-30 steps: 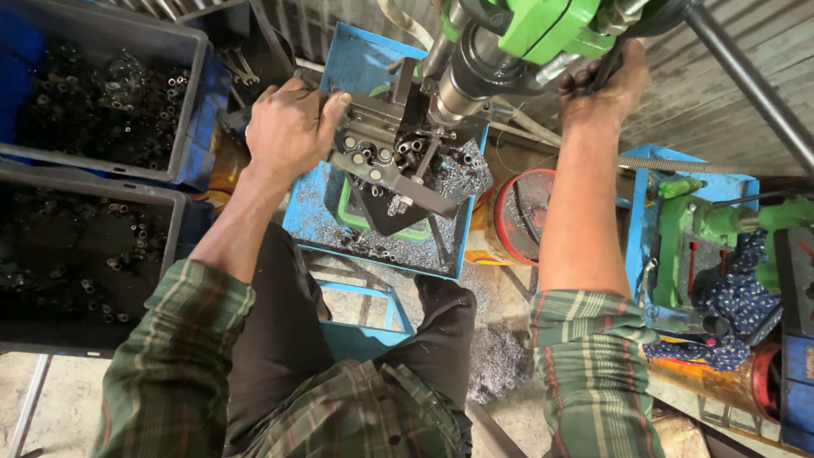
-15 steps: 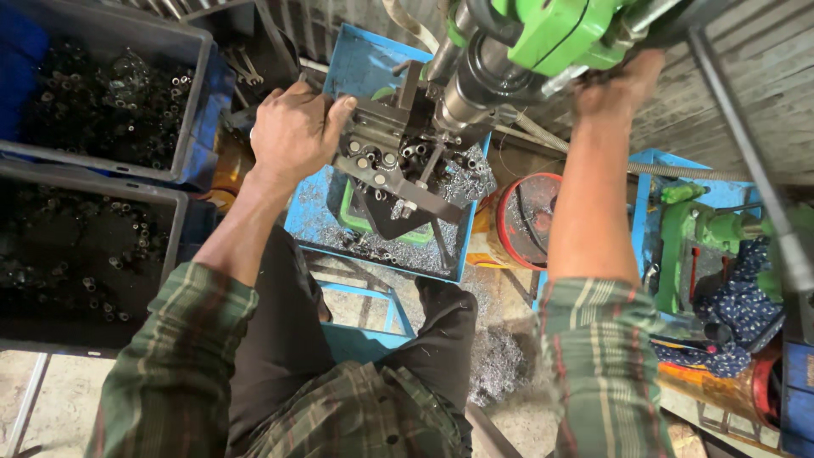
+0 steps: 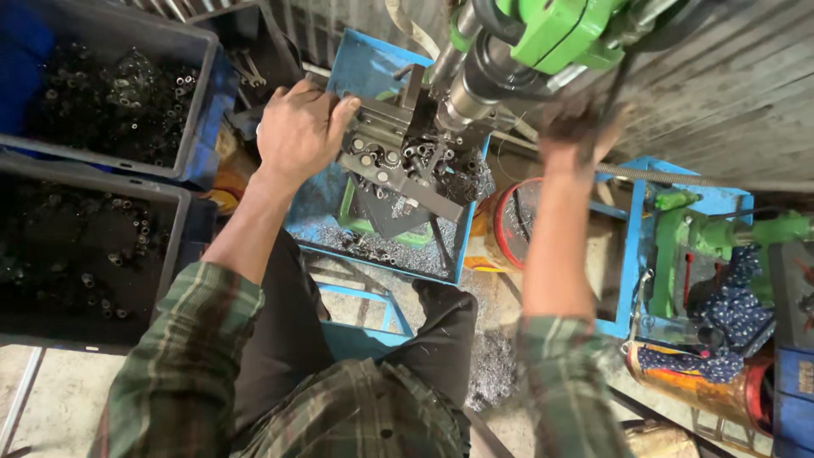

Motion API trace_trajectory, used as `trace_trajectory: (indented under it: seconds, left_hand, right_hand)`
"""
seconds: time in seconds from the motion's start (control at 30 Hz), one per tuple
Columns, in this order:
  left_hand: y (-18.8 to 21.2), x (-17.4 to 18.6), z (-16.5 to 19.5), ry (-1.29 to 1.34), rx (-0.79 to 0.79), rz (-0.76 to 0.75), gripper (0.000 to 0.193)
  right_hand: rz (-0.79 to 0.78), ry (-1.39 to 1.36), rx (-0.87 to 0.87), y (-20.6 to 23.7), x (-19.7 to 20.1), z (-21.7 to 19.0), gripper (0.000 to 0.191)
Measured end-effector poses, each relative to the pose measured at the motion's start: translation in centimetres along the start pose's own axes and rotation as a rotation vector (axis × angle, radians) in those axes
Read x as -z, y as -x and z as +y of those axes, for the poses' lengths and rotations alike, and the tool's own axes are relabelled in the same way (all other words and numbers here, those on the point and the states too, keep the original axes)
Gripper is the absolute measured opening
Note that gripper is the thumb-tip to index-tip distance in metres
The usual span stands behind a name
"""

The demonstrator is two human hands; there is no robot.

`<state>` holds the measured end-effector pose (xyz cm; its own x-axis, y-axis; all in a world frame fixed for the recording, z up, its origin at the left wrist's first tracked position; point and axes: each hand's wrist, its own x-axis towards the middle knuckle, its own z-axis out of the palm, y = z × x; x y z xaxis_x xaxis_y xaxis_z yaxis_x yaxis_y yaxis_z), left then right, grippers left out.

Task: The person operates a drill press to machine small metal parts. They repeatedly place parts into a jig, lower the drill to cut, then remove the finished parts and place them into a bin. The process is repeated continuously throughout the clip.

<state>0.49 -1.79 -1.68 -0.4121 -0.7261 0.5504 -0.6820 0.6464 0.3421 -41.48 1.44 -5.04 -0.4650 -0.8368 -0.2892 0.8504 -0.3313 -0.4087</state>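
Note:
My left hand (image 3: 297, 127) lies on the left end of a grey metal fixture (image 3: 398, 165), with its fingers curled over the edge. The fixture holds several small metal sleeves and sits in a blue tray (image 3: 365, 68) strewn with metal chips. A steel spindle (image 3: 471, 85) comes down from the green drill head (image 3: 560, 34) to the fixture's top. My right hand (image 3: 581, 136) is raised beside the drill head. It is blurred and closed around a dark feed lever (image 3: 612, 89).
Two dark bins of small metal parts (image 3: 110, 93) (image 3: 76, 254) stand at the left. A red round container (image 3: 513, 225) sits right of the tray. Further right are a green machine (image 3: 721, 233) and a blue spotted cloth (image 3: 738, 305). Metal shavings (image 3: 492, 365) cover the floor.
My right hand has swung downward with the lever and is now blurred. My left hand has stayed on the fixture.

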Motion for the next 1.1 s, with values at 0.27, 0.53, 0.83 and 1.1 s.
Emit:
trace_trajectory:
  seconds: [0.27, 0.53, 0.83, 1.1]
  left_hand:
    - [6.2, 2.9, 3.7, 0.033, 0.243, 0.098, 0.070]
    - [12.5, 5.7, 2.7, 1.417, 1.034, -0.190, 0.060]
    - [21.5, -1.6, 8.7, 1.701, 1.164, -0.584, 0.050]
    - [25.3, -2.7, 7.2, 1.421, 1.363, -0.633, 0.037]
  right_hand:
    - [0.025, 0.628, -0.042, 10.8, 5.1, 9.2, 0.038]
    - [-0.254, 0.717, -0.178, 13.1, 2.1, 10.0, 0.029]
    - [-0.311, 1.159, -0.204, 25.0, 9.6, 8.9, 0.019]
    - [-0.235, 1.437, -0.142, 26.2, 9.5, 10.9, 0.022]
